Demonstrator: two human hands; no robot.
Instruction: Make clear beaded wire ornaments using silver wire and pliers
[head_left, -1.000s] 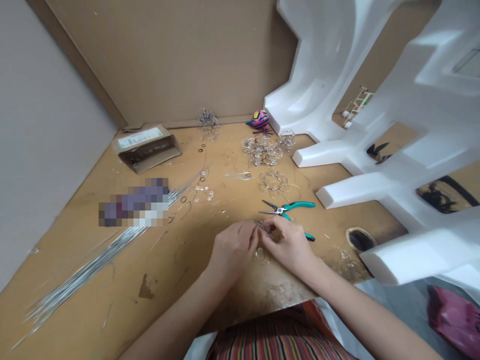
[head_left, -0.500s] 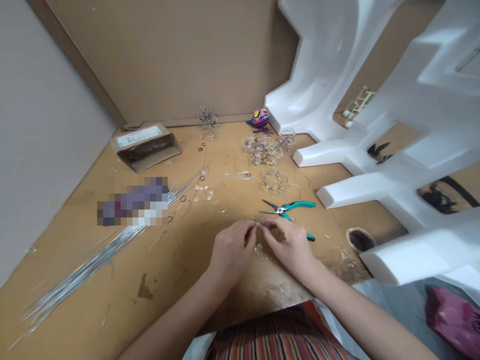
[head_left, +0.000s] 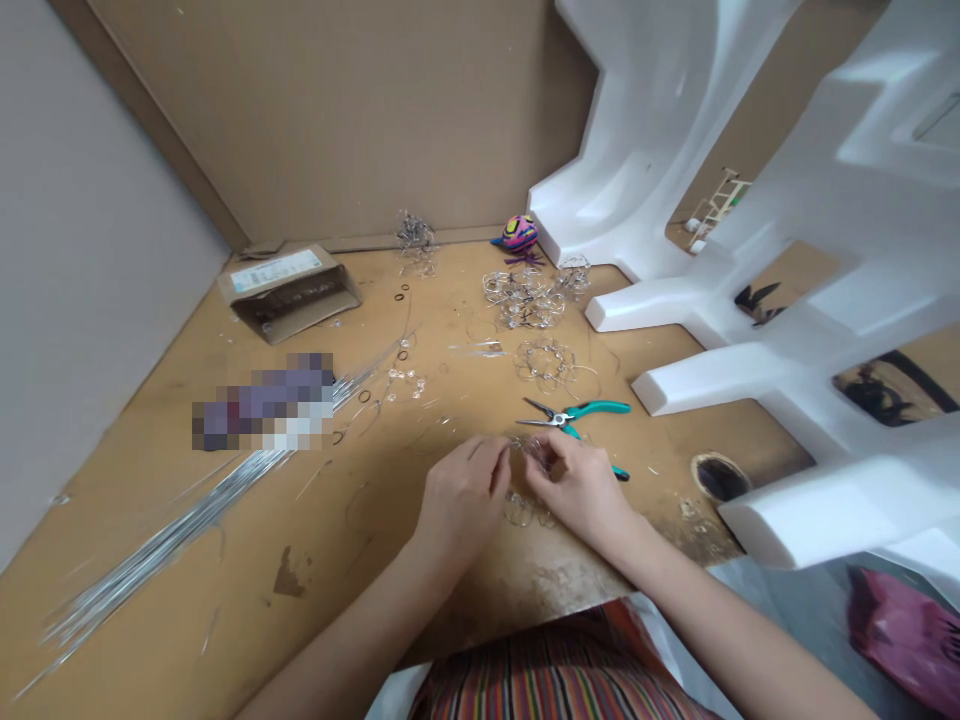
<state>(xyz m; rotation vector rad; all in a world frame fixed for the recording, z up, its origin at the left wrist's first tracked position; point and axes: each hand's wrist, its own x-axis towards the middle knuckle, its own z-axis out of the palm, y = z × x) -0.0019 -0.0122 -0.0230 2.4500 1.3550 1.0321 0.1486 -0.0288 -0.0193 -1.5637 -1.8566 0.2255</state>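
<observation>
Both hands pinch a looped piece of thin silver wire over the table's front edge. My left hand closes its fingertips on the wire's upper part. Facing it, my right hand is closed on the same wire piece, a small gap between the hands. Loops hang below the fingertips; clear beads seem to sit on them, though fine detail is too small to tell. Just beyond my right hand lie needle-nose pliers with teal handles, jaws apart. A round wire-and-bead ring rests behind the pliers.
Long straight wires lie in a bundle at left, partly under a blurred patch. An open cardboard box stands back left. Finished-looking wire shapes pile at the back. White moulded frames jut in from the right, near a round hole.
My fingertips have moved slightly apart, and the wire loops have turned, with more of them showing below my hands. The pliers and other things have stayed in place.
</observation>
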